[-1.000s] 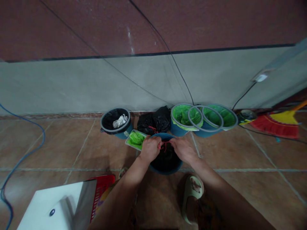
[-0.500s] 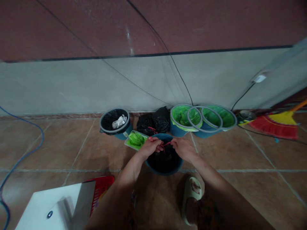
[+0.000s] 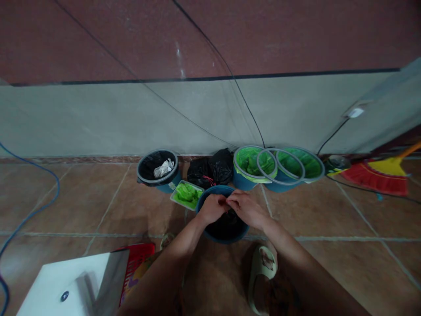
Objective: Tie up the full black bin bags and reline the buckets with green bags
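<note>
Over a blue trash bin [image 3: 247, 230] on the floor, my left hand [image 3: 212, 208] and my right hand [image 3: 244, 207] meet with fingertips pinched together. Between them is the thin red tie [image 3: 226, 212] of a black garbage bag [image 3: 225, 228] sitting inside the bin. Most of the tie is hidden by my fingers. Just behind the bin lie two knotted black garbage bags [image 3: 221, 166], with a red tie showing on them. To the left of the bin is a small tray [image 3: 187, 195] with a crumpled green plastic bag.
A bin [image 3: 171, 186] with black lining and white paper stands by the wall. Green-lined bins [image 3: 244, 177] stand at right, a loose grey ring [image 3: 259, 166] on top. A red broom [image 3: 375, 176], blue hose [image 3: 31, 215], white box [image 3: 75, 281] and red basket [image 3: 144, 249] lie around.
Both hands have drawn closer together until the fingertips meet, and the stretch of red tie between them is now mostly covered. The bin has shifted slightly to the left.
</note>
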Tool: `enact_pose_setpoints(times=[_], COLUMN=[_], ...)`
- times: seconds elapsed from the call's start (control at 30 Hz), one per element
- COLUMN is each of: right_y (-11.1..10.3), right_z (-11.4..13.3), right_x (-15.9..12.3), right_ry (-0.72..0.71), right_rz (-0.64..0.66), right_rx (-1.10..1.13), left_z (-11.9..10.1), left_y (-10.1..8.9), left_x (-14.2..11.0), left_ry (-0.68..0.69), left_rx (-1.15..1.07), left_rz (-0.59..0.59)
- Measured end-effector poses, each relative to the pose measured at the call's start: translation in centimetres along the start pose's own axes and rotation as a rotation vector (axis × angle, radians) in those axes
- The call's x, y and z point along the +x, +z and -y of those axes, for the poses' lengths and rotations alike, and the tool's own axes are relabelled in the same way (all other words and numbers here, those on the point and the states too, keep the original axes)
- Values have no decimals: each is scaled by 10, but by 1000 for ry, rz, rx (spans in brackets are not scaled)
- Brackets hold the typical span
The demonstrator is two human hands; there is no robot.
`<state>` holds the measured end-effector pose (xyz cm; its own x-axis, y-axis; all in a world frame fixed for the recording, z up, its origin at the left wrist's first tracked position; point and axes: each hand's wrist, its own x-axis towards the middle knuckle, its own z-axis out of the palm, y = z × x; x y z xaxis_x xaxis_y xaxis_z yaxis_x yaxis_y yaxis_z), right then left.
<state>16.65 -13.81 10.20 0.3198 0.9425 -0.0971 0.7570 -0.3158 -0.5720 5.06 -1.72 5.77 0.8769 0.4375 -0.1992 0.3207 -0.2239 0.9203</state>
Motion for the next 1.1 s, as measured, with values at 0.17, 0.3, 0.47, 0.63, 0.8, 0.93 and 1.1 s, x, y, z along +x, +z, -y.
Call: enact_pose_setpoints(times=[0.17, 0.3, 0.47, 0.63, 0.8, 0.93, 1.1], right_y=[9, 17, 16, 9, 4, -7, -16], right_z=[-4, -2, 3, 0, 2, 6, 2], right_x=[0, 0, 2, 6, 7, 2, -7], right_ry=[94, 125, 139, 131, 227, 283, 245], right_rz=[-73, 79, 100, 38, -33, -7, 156], right_rx=[115, 42, -143, -159, -178, -158, -134], left_z=[-3, -10, -16, -12, 0, 1, -3], left_y=[3, 0, -2, 1, 8, 11, 10], left_x=[-3, -9, -14, -8, -1, -2, -5], left_ry=[72, 195, 183, -10, -194, -267, -333], left_rx=[102, 288, 449, 286, 8, -285, -583], left_rz=[-20, 17, -14, -50, -47, -106, -162])
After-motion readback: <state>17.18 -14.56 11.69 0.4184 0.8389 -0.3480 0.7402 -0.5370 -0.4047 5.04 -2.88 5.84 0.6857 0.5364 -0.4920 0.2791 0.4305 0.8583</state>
